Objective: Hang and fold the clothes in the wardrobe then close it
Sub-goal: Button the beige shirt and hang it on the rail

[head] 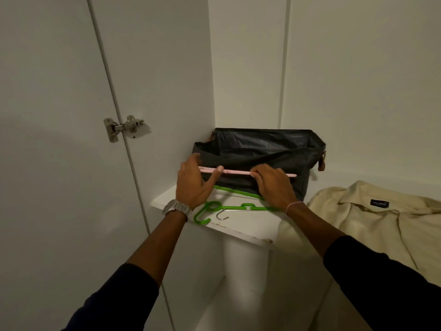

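We have both hands up on the wardrobe shelf [238, 229], working a pink hanger [241, 172] that lies level in front of the dark bag [260, 149]. Our left hand [194, 185] pinches the hanger near its left end, thumb over the bar and the other fingers spread loosely behind it. Our right hand [274, 185] grips it further right, fingers curled round the bar, with the pink tip sticking out past the knuckles.

The hanger's long axis runs left to right, across our line of reach, and both hands sit on it at about the same depth, so neither arm is clearly nearer. Its hook we cannot make out. Under our hands a green hanger [229, 207] lies flat on the shelf, its hook pointing toward the front left edge, with a small metal hook [222, 215] just beside it.

The shirt [372, 216] we judge this hanger is meant for lies crumpled to the right of the right hand, collar up, partly hanging off the shelf edge. So the coming move likely carries the hanger rightward along its own axis, and the right hand leads, being on the shirt's side
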